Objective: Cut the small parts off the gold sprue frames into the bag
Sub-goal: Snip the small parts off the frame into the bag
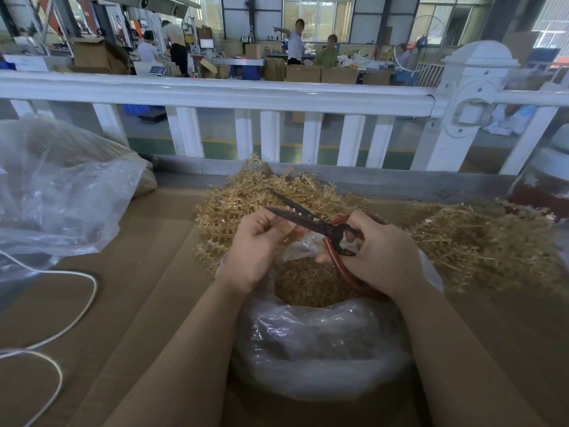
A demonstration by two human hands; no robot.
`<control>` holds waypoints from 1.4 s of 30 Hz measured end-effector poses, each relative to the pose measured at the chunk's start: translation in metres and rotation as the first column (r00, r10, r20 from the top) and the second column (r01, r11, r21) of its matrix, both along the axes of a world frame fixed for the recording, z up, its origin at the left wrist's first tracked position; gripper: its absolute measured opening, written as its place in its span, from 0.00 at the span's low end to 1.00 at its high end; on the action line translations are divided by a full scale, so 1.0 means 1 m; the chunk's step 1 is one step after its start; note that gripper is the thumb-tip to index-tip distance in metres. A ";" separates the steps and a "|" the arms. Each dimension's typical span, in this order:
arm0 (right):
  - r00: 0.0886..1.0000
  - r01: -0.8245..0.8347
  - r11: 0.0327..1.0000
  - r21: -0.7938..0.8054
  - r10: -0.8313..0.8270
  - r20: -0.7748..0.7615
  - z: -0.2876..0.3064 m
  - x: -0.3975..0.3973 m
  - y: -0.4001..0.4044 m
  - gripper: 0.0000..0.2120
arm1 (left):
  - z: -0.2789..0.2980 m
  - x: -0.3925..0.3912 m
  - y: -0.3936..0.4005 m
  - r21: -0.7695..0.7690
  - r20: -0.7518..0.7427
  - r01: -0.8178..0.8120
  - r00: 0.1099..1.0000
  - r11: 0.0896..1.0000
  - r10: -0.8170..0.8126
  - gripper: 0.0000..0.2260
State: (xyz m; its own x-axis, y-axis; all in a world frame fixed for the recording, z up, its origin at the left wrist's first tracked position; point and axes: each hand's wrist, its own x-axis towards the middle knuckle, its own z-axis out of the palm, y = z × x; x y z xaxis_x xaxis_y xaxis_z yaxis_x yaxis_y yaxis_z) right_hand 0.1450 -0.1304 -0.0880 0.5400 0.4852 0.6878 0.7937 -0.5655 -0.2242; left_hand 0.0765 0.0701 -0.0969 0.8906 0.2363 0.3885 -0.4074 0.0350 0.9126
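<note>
Bag (323, 349) holding cut gold parts (311, 285)

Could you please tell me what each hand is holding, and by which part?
The right hand grips the scissors by their red handles; the left hand pinches something small at the blades, too blurred to identify.

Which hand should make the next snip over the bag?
Right. The right hand already grips the scissors, blades open over the bag. The left hand pinches what looks like a sprue piece at the blades.
</note>
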 end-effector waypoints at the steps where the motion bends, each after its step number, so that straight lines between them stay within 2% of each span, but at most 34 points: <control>1: 1.000 0.006 1.000 0.000 -0.006 -0.012 0.000 0.000 0.000 0.26 | -0.001 0.000 0.000 -0.016 -0.005 -0.001 1.000 1.000 0.001 0.09; 5: 0.999 0.027 1.000 -0.008 -0.027 -0.037 0.000 0.001 0.000 0.27 | -0.002 0.002 -0.002 -0.079 -0.032 -0.011 0.999 0.997 0.008 0.09; 10: 0.997 0.045 0.998 -0.038 -0.048 -0.060 0.000 0.001 -0.001 0.30 | 0.003 0.000 -0.002 0.056 0.005 -0.046 0.999 0.997 0.045 0.10; 16: 0.995 0.063 0.994 -0.087 -0.069 -0.074 0.001 0.001 -0.001 0.29 | 0.005 -0.001 -0.005 0.139 0.033 -0.040 0.999 0.989 0.036 0.11; 23: 0.994 0.020 0.999 -0.045 -0.025 -0.105 0.004 -0.004 -0.001 0.26 | 0.000 0.003 -0.005 -0.027 0.002 0.025 1.000 0.999 -0.025 0.10; 27: 0.992 0.002 0.999 -0.046 -0.008 -0.128 0.005 -0.006 0.000 0.24 | 0.001 0.003 -0.004 0.023 0.009 0.031 0.999 0.999 -0.031 0.13; 31: 0.987 0.013 0.999 -0.053 -0.021 -0.160 0.005 -0.005 0.000 0.24 | 0.001 0.003 -0.005 -0.016 -0.007 0.030 1.000 0.999 -0.031 0.10; 37: 0.974 0.008 0.999 -0.039 -0.016 -0.225 0.003 -0.003 0.001 0.23 | 0.004 0.000 -0.005 0.009 -0.013 0.022 1.000 1.000 -0.021 0.11; 42: 0.971 0.000 1.000 -0.020 -0.005 -0.238 0.002 -0.002 0.001 0.24 | 0.006 -0.003 -0.007 0.119 -0.055 0.004 0.998 0.993 0.003 0.12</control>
State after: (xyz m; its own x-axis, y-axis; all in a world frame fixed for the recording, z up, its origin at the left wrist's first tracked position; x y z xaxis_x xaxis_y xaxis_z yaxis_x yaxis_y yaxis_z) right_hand 0.1430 -0.1292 -0.0862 0.6880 0.4961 0.5296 0.7177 -0.5735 -0.3950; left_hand 0.0732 0.0626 -0.0905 0.9115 0.1909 0.3644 -0.3567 -0.0747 0.9312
